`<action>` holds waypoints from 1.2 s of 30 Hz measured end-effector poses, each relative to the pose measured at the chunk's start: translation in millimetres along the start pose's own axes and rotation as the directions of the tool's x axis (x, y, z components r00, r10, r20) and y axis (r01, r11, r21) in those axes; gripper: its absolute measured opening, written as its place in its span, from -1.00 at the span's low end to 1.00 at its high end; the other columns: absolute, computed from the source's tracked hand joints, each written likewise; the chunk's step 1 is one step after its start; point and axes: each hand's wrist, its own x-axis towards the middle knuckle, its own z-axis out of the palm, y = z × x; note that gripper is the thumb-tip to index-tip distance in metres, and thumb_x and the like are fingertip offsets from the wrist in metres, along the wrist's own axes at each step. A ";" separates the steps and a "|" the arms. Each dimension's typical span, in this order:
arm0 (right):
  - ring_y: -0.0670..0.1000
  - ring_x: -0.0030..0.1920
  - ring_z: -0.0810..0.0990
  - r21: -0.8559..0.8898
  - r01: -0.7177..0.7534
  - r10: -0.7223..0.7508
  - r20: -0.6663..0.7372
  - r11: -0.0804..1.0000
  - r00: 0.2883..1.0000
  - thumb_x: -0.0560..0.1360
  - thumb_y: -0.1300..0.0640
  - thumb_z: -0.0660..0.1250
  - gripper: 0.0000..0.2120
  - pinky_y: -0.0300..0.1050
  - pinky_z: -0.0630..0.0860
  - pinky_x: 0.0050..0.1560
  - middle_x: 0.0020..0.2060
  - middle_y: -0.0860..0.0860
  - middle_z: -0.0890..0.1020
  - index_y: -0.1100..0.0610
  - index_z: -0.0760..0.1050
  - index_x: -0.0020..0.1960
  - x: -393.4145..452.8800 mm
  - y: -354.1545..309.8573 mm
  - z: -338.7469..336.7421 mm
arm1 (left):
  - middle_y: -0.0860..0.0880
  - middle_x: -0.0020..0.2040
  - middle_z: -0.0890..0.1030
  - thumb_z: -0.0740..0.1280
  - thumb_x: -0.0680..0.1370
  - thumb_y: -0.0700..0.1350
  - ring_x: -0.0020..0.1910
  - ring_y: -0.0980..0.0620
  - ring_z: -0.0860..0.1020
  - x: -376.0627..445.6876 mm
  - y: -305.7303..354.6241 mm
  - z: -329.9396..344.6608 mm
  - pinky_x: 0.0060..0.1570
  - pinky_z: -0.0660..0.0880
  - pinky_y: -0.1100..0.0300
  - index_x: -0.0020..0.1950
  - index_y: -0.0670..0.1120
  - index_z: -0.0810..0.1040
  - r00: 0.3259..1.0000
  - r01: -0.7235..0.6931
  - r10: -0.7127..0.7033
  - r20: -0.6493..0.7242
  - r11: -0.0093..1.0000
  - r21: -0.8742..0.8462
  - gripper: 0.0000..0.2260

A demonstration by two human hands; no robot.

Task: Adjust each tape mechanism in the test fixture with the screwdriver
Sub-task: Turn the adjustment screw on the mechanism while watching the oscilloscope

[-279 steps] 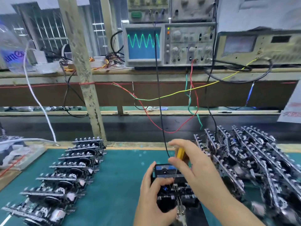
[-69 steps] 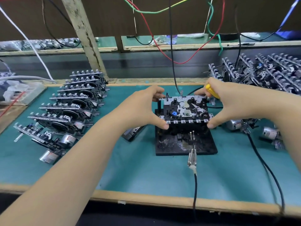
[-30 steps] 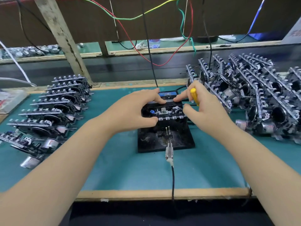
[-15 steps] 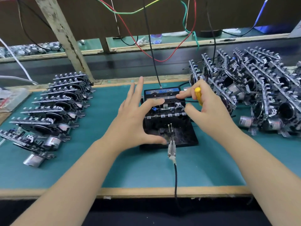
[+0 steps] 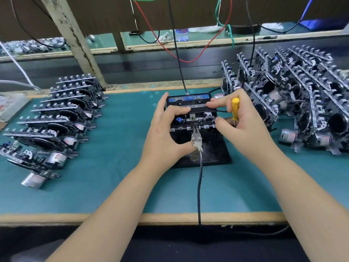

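Mechanism: the tape mechanism (image 5: 192,120) sits in the black test fixture (image 5: 204,148) at mid-desk, between both grips.
Handling: probably light, stiff metal and plastic with small fragile parts; best held by its outer edges.
Left grip: the left hand (image 5: 166,133) curls round the mechanism's left edge, thumb near the clip lead (image 5: 196,140).
Right grip: the right hand (image 5: 243,127) clamps the yellow screwdriver (image 5: 235,110), forefinger on the cassette (image 5: 188,101).
Desk: rows of mechanisms (image 5: 56,118) lie left of the grips, a pile (image 5: 302,95) right.
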 end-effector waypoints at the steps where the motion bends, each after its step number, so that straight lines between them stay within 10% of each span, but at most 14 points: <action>1: -0.28 0.30 0.49 0.004 0.005 -0.005 -0.002 1.000 1.000 0.51 0.42 0.26 -0.73 -0.37 0.46 -0.06 0.11 -0.10 0.67 0.13 0.24 -0.04 -0.1 0.6 0.3 | 0.14 0.63 0.10 0.62 0.29 -0.11 0.38 0.57 0.14 -0.2 -0.4 0.5 0.14 0.13 0.67 0.18 0.34 0.45 1.000 -0.002 0.002 -0.005 1.000 0.002 -0.38; 11: -0.27 0.34 0.47 0.004 0.027 -0.027 0.001 1.000 1.000 0.52 0.37 0.27 -0.75 -0.35 0.48 -0.03 0.13 -0.15 0.66 0.09 0.25 -0.04 -1.7 -0.5 1.1 | 0.16 0.62 0.12 0.60 0.27 -0.06 0.39 0.53 0.18 0.6 1.6 0.9 0.16 0.15 0.66 0.18 0.33 0.46 1.000 -0.021 0.020 -0.024 0.999 -0.028 -0.41; 15: -0.21 0.36 0.49 -0.007 0.023 -0.023 -0.017 1.000 1.000 0.54 0.39 0.30 -0.44 -0.11 0.52 0.20 0.20 -0.12 0.63 -0.34 0.37 -0.05 -8.5 -4.4 3.0 | 0.17 0.62 0.11 0.58 0.25 -0.06 0.48 0.41 0.21 -4.7 -1.5 5.4 0.27 0.19 0.56 0.15 0.33 0.48 0.996 -0.059 0.055 -0.065 0.997 -0.051 -0.43; 22: -0.28 0.26 0.54 -0.071 0.014 -0.012 0.036 0.997 0.999 0.56 0.36 0.32 -0.49 -0.11 0.49 0.26 0.24 -0.32 0.60 -0.31 0.37 -0.09 -5.7 -0.8 -1.9 | 0.35 0.59 0.03 0.54 0.26 0.13 0.50 0.17 0.33 -2.4 -5.2 8.2 0.33 0.48 -0.02 0.21 0.35 0.48 0.993 -0.070 0.063 -0.104 0.995 -0.070 -0.45; 25: 0.06 -0.05 0.63 -0.104 0.019 -0.026 -0.061 0.994 0.998 0.56 0.44 0.29 -0.63 -0.24 0.50 0.01 0.17 -0.30 0.61 -0.05 0.37 -0.04 -8.7 1.4 -1.8 | 0.40 0.58 -0.01 0.53 0.26 0.14 0.52 0.19 0.30 -1.1 -1.8 6.4 0.34 0.44 0.06 0.23 0.36 0.45 0.996 -0.039 0.034 -0.083 0.998 -0.059 -0.43; 28: -0.15 0.12 0.60 -0.073 -0.003 -0.008 -0.138 0.997 0.990 0.55 0.52 0.25 -0.78 -0.40 0.50 0.08 0.10 -0.27 0.60 0.22 0.37 -0.05 -16.0 5.4 0.6 | 0.42 0.57 -0.01 0.52 0.27 0.13 0.51 0.33 0.21 -1.7 -0.8 5.5 0.23 0.36 0.33 0.26 0.37 0.43 0.996 -0.036 0.032 -0.078 0.998 -0.048 -0.41; 36: -0.23 0.14 0.49 -0.091 -0.103 0.093 -0.108 0.991 0.990 0.64 0.20 0.24 -0.82 -0.27 0.37 0.07 0.11 -0.35 0.50 -0.08 0.40 0.11 -21.2 3.7 -13.5 | 0.41 0.57 0.04 0.51 0.25 0.12 0.51 0.36 0.20 -0.6 2.8 3.4 0.21 0.28 0.48 0.19 0.39 0.46 0.998 -0.013 0.008 -0.067 0.997 -0.072 -0.45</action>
